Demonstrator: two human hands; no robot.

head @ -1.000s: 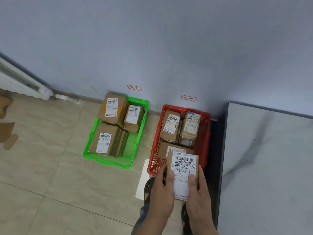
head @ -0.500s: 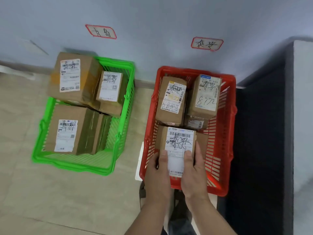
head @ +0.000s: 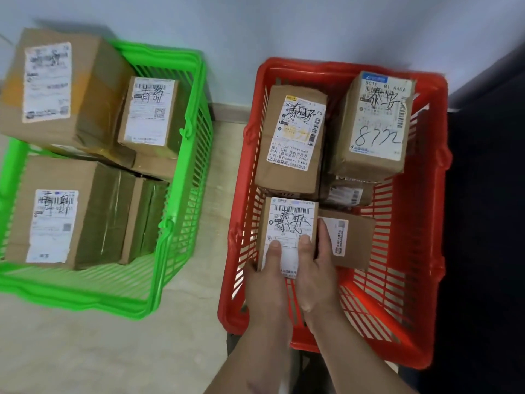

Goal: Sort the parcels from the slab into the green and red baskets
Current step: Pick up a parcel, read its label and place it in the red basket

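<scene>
Held parcel: small cardboard parcel [head: 287, 223], white label facing up with barcode and handwritten marking, positioned inside the red basket [head: 426, 251] at its near-left area, gripped by both hands.
Left hand [head: 267, 282]: clasps the parcel's near-left edge, thumb laid flat on the label; the other fingers are hidden beside or under the box.
Right hand [head: 315, 271]: clasps the parcel's right side, thumb on the label, fingers wrapped along the right edge.
Contact with basket floor: cannot tell whether the held parcel rests on the bottom or is suspended.
Red basket contents: 2 upright parcels at the far end, the far-left parcel [head: 292, 137] and the far-right parcel [head: 375, 123] marked "8772"; a low parcel [head: 346, 191] lies beneath the far-right one; a flat parcel [head: 352, 240] lies just right of the held one, touching the right hand's fingers.
Green basket [head: 181, 200]: stands left of the red basket, apart from it, on the tiled floor [head: 85, 351]. It holds 4 visible parcels: a large box [head: 65, 89] at far left overhanging the rim, a smaller labelled box [head: 150, 112] beside it, a large near box [head: 56, 214], and a narrow box [head: 145, 220] on edge to its right.
Surroundings: both baskets sit against a pale wall [head: 255, 24]; a dark surface [head: 488, 223] flanks the red basket's right side.
</scene>
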